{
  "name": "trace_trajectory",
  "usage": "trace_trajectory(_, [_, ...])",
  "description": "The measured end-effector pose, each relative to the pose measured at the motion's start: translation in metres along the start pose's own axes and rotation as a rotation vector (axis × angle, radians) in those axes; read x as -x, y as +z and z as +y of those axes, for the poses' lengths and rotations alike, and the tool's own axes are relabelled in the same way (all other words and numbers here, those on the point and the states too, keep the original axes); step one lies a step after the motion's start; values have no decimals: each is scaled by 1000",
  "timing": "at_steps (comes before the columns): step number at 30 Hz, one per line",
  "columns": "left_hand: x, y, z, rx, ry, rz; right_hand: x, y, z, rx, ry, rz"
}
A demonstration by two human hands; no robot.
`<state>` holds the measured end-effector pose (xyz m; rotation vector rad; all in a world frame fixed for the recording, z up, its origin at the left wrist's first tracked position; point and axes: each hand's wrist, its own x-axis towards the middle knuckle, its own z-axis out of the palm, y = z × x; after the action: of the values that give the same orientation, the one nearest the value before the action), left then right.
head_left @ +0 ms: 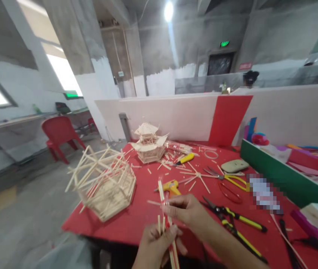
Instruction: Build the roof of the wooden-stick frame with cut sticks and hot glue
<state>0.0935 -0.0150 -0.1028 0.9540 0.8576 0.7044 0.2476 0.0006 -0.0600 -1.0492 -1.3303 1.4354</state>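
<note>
On the left of the red tabletop (pixel 142 215) stands a wooden frame (pixel 112 196); near the front edge, the left hand's grip (pixel 159 243) holds sticks (pixel 161 189), the right hand (pixel 187 209) pinches their plastic wrapper (pixel 164 201); farther right lie cutters (pixel 222 210).

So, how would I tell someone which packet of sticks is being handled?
Start at the red table and go to its near edge. There the left hand and right hand hold a packet of pale sticks in clear, red-marked wrapping. Unlike the wrapped bundle lying beside the roofed stick model, it is in the hands.
</note>
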Motion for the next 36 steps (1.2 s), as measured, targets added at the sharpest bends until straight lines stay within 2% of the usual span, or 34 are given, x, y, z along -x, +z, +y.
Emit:
trace_trajectory(2, [28,-4,-15,32,-75,-69,26,30,14,-75,41,40])
trace_trajectory(4, [50,-8,-25,63,-151,-132,48,47,22,-97,71,57])
trace_trajectory(7, [68,-14,-41,61,-235,-168,73,57,39,-67,138,69])
trace_trajectory(10, [71,-18,-56,17,-295,-203,91,57,57,10,176,93])
trace_trajectory(14, [68,-14,-65,27,-320,-245,90,54,56,-63,213,133])
trace_trajectory(17, [71,-10,-64,42,-349,-271,77,58,47,-205,295,266])
trace_trajectory(19, [74,-14,-63,-35,-319,-272,74,64,50,-264,366,305])
trace_trajectory(21, [76,-24,-61,-162,-241,-245,79,70,61,-293,448,307])
trace_trajectory(22, [76,-31,-58,-221,-188,-186,83,72,69,-301,490,306])
trace_trajectory(24, [72,-44,-50,-285,-78,26,94,74,85,-288,537,316])
trace_trajectory(25, [68,-48,-44,-280,-19,191,99,75,91,-278,540,305])
trace_trajectory(26, [64,-51,-37,-269,19,294,103,77,96,-267,526,264])
trace_trajectory(27, [58,-51,-29,-263,38,310,106,78,99,-257,504,193])
trace_trajectory(28, [52,-50,-21,-240,41,289,108,80,100,-246,479,106])
trace_trajectory(31, [36,-34,-2,-107,-44,62,109,86,96,-205,425,-113])
trace_trajectory(34, [22,-16,10,-50,-107,-74,103,87,89,-165,397,-183])
trace_trajectory(36, [14,-8,17,-65,-131,-103,94,85,81,-168,375,-195])
